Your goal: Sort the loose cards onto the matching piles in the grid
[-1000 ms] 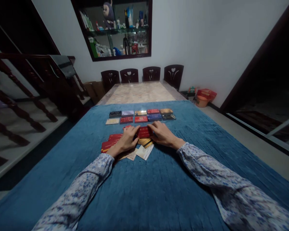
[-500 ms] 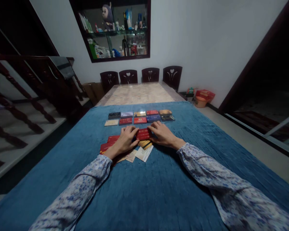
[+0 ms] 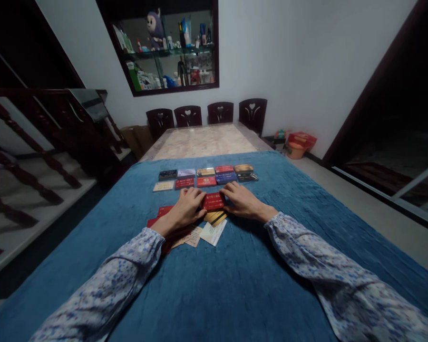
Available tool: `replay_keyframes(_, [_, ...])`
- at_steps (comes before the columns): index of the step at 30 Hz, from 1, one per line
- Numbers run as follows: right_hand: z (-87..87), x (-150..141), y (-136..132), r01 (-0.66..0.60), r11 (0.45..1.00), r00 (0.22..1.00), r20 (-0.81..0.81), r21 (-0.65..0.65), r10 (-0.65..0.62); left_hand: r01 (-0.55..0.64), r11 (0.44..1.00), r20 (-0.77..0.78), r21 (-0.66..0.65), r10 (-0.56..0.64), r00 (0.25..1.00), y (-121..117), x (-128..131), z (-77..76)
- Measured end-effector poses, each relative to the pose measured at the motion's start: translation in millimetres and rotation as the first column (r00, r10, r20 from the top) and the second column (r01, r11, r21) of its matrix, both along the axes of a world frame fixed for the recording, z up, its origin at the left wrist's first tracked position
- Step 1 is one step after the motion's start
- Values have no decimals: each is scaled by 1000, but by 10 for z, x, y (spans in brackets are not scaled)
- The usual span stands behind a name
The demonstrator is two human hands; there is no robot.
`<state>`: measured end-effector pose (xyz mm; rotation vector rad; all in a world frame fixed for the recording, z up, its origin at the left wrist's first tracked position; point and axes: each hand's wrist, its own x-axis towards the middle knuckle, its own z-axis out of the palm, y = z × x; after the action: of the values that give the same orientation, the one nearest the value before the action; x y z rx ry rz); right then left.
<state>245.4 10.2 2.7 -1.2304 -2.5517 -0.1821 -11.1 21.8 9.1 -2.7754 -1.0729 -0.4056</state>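
Note:
Between my two hands is a red card (image 3: 213,201) with pale print, possibly the top of a small stack. My left hand (image 3: 187,207) grips its left edge with thumb and fingers. On its right edge my right hand (image 3: 240,200) is closed in the same way. Just below the red card lie a gold card with a dark stripe (image 3: 215,217) and a white card (image 3: 213,232). Tan cards (image 3: 193,236) stick out under my left wrist. Other red cards (image 3: 164,210) are fanned out to the left, partly covered by my left hand and forearm.
Beyond my hands, cards lie in two rows, among them a blue card (image 3: 226,178) and a cream card (image 3: 163,186). A blue cloth (image 3: 214,294) covers the near part of the table (image 3: 203,140). Dark chairs (image 3: 220,112) stand at its far end.
The red card's face has come more fully into view between my hands, both of which keep hold of it. The whole view has shifted slightly.

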Motion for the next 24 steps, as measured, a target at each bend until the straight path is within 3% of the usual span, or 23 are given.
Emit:
replay_keyframes(10, [115,183,196,-48,999,998,38,-26,49,-23,999,-97,-34,19,995,163,145,186])
replay_keyframes(18, [265,321,490,-21,999,996,88,-33,23,-48,995,-145,-91,34,989,373,346,400])
replay_keyframes(24, [440,355,641,35,998,988,152,-42,-29,-54,996,-153,-73,43,987,621,448,458])
